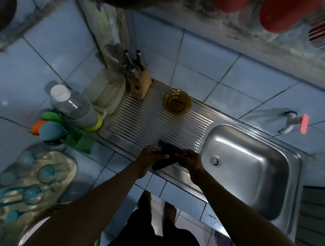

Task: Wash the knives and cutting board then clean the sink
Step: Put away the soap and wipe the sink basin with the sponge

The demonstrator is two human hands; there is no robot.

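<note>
Our two bare forearms reach down from the bottom of the view and meet over the front edge of the ribbed steel draining board (150, 119). Between them we hold a dark, limp cloth (166, 153): our left hand (151, 153) curls round its near end, and our right hand (190, 161) pinches the other end with thumb and fingers, so the cloth hangs just above the steel. Beside it, to the right, the stainless steel sink basin (253, 164) looks bare and fairly clean, with nothing lying round the round drain (215, 161). At the back left corner stands the wooden knife block (141, 85), several dark-handled knives (133, 62) slotted in it, and near it an amber glass bowl (176, 102) rests on the ribs. We see no cutting board for certain. We judge the knives washed and put away, and the work now at its last stage, wiping the sink unit down.
</note>
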